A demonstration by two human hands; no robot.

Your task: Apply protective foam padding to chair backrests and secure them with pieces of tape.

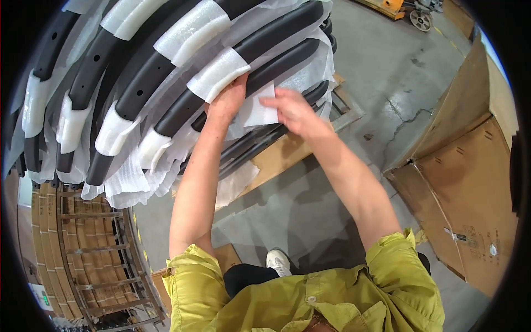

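Long curved black tubes lie stacked side by side, with white foam sheets between them and short white foam sleeves around parts of them. My left hand is closed at the edge of one sleeve, against the tubes; its fingers are partly hidden. A loose white foam sheet stretches from it to my right hand, which pinches the sheet's right edge between thumb and fingers. Below both hands, more black tubes show near the bottom of the stack.
A wooden pallet edge runs under the stack. Large open cardboard boxes stand at the right. Flat brown cartons are stacked behind a metal rack at the lower left. An orange wheeled truck stands at the far right on the grey floor.
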